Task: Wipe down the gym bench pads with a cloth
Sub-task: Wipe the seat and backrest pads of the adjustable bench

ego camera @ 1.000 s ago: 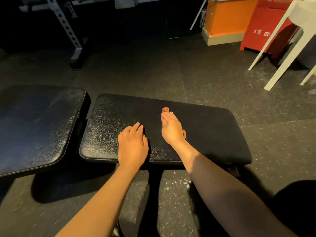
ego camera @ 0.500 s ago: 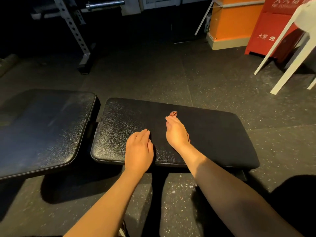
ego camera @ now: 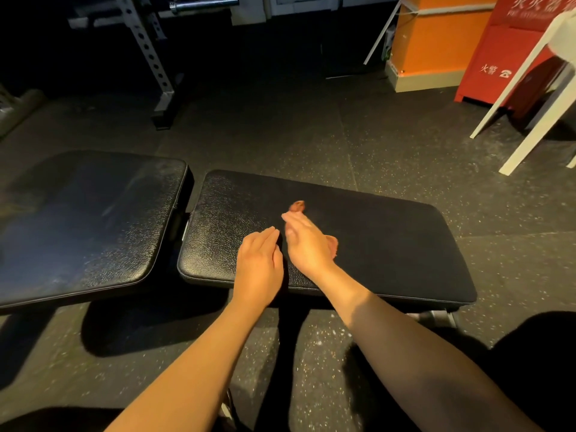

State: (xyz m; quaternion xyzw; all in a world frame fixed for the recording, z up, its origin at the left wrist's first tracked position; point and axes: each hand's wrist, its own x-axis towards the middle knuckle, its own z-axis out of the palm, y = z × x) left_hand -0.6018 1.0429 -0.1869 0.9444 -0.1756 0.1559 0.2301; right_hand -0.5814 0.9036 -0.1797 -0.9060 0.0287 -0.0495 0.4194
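Two black padded bench sections lie side by side: the seat pad [ego camera: 389, 244] in the middle and the back pad [ego camera: 81, 219] to its left. My right hand [ego camera: 307, 244] lies flat with straight fingers on the seat pad, pressing a small reddish-brown cloth [ego camera: 297, 206] beneath it. The cloth peeks out past the fingertips and at the hand's right side. My left hand [ego camera: 258, 266] rests flat on the seat pad's near edge, just left of the right hand, nearly touching it.
Speckled rubber flooring [ego camera: 311, 135] surrounds the bench. A perforated rack upright [ego camera: 152, 60] stands at the back left. An orange pillar [ego camera: 436, 39], a red fire cabinet [ego camera: 498, 57] and white furniture legs [ego camera: 530, 120] are at the back right.
My right hand has slid left along the seat pad with the cloth under it, closing the gap to my left hand. The view has shifted slightly.
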